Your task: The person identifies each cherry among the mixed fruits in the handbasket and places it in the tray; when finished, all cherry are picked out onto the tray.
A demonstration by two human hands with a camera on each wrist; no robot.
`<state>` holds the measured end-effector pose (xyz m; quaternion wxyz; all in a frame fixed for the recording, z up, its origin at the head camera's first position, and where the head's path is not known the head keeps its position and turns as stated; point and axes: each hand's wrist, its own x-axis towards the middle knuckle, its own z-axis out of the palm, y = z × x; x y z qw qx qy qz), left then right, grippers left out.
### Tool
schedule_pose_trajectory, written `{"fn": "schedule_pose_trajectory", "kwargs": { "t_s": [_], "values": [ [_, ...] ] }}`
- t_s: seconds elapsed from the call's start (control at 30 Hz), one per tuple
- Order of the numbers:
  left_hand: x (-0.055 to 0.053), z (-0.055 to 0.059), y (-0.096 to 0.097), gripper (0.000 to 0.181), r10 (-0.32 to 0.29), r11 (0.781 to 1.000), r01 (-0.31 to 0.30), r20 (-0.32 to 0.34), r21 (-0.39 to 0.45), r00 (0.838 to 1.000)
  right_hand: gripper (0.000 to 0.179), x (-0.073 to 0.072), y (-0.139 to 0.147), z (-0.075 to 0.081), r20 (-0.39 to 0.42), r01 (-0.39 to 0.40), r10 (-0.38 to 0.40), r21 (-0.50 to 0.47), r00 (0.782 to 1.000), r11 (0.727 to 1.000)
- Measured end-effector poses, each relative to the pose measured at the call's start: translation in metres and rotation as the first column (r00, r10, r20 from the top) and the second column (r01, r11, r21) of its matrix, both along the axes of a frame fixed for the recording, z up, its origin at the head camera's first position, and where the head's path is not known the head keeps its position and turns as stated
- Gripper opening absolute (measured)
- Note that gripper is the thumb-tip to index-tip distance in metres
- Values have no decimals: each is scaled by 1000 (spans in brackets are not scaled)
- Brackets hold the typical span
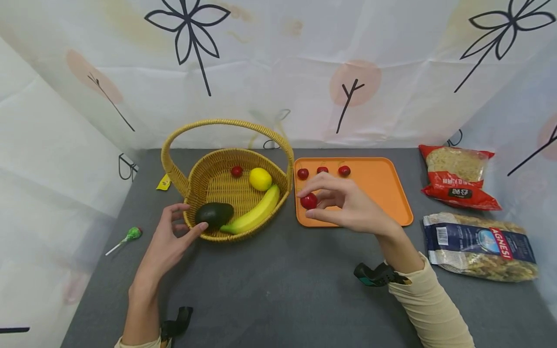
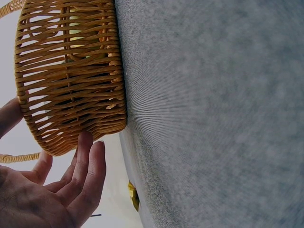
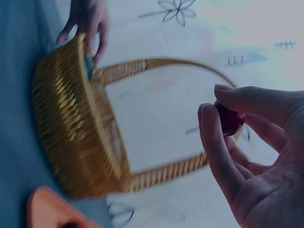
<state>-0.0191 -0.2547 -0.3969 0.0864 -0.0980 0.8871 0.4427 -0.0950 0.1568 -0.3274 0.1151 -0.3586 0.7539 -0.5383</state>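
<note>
Between thumb and fingertips my right hand pinches a red cherry, raised above the left part of an orange tray. Three cherries lie along the tray's far side. My left hand holds the near-left rim of a yellow wicker basket, thumb at the rim and fingers against the outer wall. Inside the basket are an avocado close to that thumb, a banana, a lemon and one cherry.
The basket's tall handle arches over it. A green lollipop and a small yellow packet lie left. On the right are a red food bag and a pasta bag. A patterned curtain hangs behind the grey table.
</note>
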Motion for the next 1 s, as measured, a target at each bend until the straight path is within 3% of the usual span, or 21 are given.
{"fn": "schedule_pose_trajectory", "kwargs": {
  "t_s": [0.17,0.4,0.53,0.67,1.0],
  "values": [
    [0,0,0,86,5,1000,-5,8,-2,1000,40,-11,23,-23,-38,155,-152,98,988,983],
    [0,0,1,86,8,1000,-8,9,-1,1000,36,-32,40,-65,-105,309,-291,285,951,907],
    [0,1,1,86,10,1000,-10,9,-7,1000,33,-41,44,-83,-105,318,-300,356,948,879],
    [0,1,0,86,9,1000,-9,6,-1,1000,33,-47,45,-93,-112,306,-285,380,952,873],
    [0,1,1,85,9,1000,-9,4,0,1000,36,-50,44,-97,-116,312,-290,393,950,865]
  ]
}}
